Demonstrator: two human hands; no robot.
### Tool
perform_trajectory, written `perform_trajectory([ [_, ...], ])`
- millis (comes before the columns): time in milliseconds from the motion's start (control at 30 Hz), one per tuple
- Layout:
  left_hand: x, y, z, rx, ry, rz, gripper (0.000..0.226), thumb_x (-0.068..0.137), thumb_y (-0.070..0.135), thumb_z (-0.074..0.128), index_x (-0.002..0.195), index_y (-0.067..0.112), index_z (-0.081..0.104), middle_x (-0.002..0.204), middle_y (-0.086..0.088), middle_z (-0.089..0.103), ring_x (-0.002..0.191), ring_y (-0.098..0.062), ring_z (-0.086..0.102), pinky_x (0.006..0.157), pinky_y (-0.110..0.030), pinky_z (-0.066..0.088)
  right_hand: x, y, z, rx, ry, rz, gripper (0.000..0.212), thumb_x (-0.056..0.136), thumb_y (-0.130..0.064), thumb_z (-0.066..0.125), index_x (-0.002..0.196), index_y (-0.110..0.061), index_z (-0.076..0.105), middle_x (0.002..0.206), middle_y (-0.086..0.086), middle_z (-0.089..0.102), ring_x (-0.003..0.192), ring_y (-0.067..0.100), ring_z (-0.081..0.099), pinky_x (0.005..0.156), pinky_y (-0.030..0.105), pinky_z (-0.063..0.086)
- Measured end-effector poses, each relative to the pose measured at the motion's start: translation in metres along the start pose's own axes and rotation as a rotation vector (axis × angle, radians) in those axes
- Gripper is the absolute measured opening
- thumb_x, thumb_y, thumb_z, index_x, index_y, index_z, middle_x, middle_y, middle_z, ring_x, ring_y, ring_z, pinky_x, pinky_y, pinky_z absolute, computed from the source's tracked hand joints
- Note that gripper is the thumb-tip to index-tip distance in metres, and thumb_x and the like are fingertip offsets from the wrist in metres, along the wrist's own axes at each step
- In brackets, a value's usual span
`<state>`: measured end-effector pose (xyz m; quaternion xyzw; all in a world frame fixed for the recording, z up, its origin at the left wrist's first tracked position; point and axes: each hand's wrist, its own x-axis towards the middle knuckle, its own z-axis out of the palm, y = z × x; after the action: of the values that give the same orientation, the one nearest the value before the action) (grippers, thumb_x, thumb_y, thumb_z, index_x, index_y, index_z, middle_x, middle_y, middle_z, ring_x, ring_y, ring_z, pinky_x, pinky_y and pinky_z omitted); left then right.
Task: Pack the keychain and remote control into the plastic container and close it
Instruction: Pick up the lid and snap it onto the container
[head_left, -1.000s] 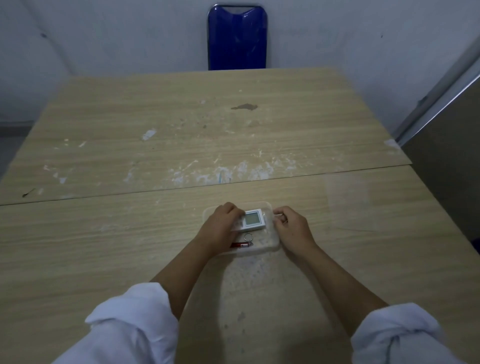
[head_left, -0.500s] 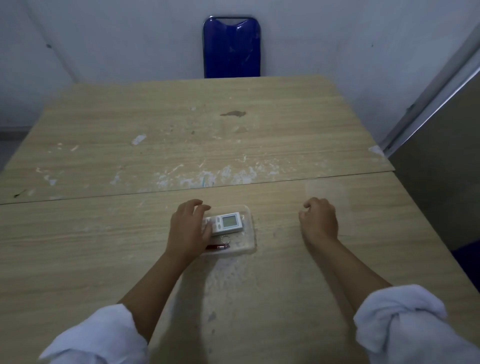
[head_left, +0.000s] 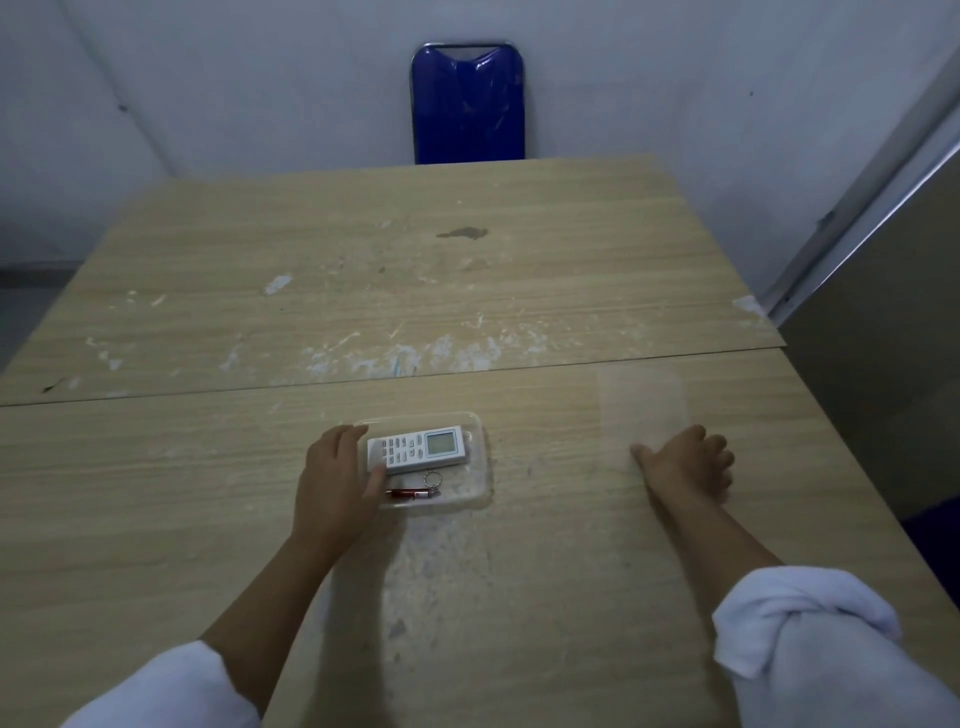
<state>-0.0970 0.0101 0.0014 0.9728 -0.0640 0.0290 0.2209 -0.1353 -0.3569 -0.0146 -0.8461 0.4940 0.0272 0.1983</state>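
A clear plastic container sits on the near half of the wooden table. Inside it a white remote control lies lengthwise, screen to the right. A keychain with a red body and a metal ring lies in front of the remote. My left hand grips the container's left end, fingers over the far rim and thumb against the remote. A flat clear lid lies on the table to the right. My right hand rests palm down at the lid's near edge, thumb spread; the lid stays flat.
The table is two wooden tops joined by a seam, with white scuffs and a dark stain further back. A blue chair stands at the far edge. A grey panel rises along the right side.
My right hand left the container and moved right to the lid's near edge. My left hand slid back to the container's left end, uncovering the remote's keypad. The view shifted.
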Motion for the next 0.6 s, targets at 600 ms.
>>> perform_trajectory([
  [600,0.006,0.031,-0.035,-0.154,0.065,0.06,0.033,0.088,0.022,0.058,0.117,0.007,0.059,0.118,-0.013,0.062,0.112,-0.027,0.054,0.094,-0.038,0.043,-0.046,-0.058,-0.016,0.685,-0.087,-0.173,0.015,0.082,-0.017,0.064,0.088,-0.004,0.068,0.087,0.017,0.071,0.084,0.035,0.068,0.076,0.042,0.054],
])
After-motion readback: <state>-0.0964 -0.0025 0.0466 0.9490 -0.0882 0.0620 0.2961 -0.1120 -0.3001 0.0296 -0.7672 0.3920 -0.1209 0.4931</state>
